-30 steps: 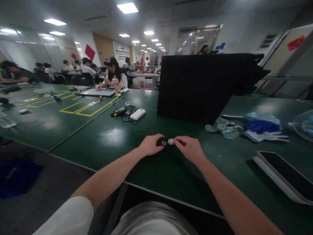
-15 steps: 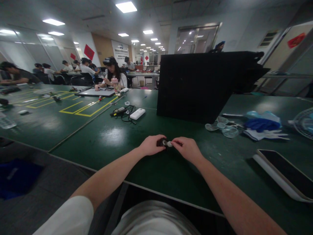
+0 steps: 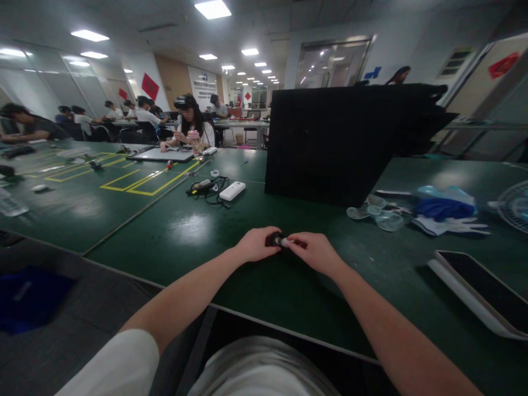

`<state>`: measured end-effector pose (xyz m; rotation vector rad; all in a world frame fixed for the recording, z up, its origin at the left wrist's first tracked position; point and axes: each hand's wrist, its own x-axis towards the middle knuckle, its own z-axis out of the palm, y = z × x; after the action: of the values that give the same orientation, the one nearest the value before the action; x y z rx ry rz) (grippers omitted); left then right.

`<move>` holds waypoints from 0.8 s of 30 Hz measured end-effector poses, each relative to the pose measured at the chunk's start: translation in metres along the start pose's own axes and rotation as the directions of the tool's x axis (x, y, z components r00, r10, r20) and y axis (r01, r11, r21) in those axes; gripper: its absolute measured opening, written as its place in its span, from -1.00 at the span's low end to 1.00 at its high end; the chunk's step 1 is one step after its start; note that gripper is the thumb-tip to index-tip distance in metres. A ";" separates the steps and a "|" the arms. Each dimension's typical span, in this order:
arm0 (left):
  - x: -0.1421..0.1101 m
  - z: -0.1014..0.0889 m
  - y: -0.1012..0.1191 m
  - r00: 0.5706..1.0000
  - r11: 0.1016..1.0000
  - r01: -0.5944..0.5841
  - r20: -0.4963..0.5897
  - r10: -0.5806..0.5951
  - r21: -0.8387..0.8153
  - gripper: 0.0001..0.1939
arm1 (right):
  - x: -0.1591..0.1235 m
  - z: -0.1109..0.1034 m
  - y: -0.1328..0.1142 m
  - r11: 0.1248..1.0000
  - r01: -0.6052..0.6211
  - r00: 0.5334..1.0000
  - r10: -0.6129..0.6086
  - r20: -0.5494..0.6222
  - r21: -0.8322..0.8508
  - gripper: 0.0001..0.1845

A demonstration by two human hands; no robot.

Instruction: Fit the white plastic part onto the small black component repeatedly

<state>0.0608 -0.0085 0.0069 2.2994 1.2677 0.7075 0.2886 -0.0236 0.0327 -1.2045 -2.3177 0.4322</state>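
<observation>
With our left hand (image 3: 259,245) we hold a small dark round part (image 3: 275,238), curled around it, over the glossy green tabletop (image 3: 136,242); whether it touches there, we cannot tell. Our right hand (image 3: 315,252) pinches a small whitish piece (image 3: 284,242) close against this part; the exact contact is hidden from us. We judge that, if the pinch loosens or the two pieces are misaligned, the whitish piece could slip and roll away. Ahead of us stands a large black upright panel (image 3: 325,146); to its left lies a white rounded plastic device (image 3: 232,191). Farther back, people (image 3: 147,114) sit under bright ceiling lamps (image 3: 213,9).
</observation>
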 end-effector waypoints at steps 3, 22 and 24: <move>0.000 0.000 0.000 1.000 1.000 0.003 0.000 -0.003 -0.002 -0.47 | 0.000 -0.003 0.005 1.000 -0.022 1.000 0.022 -0.001 -0.004 -0.72; 0.001 -0.001 0.000 0.999 0.999 -0.041 0.018 0.042 -0.003 -0.47 | -0.003 -0.010 0.010 1.000 0.013 1.000 -0.014 -0.028 -0.012 -0.68; 0.001 -0.001 -0.001 0.999 0.999 -0.043 0.020 0.043 0.001 -0.47 | -0.003 -0.006 0.009 0.998 0.053 0.998 -0.054 -0.025 -0.037 -0.72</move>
<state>0.0601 -0.0072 0.0077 2.3357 1.2134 0.6971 0.2997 -0.0201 0.0328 -1.1551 -2.3392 0.3552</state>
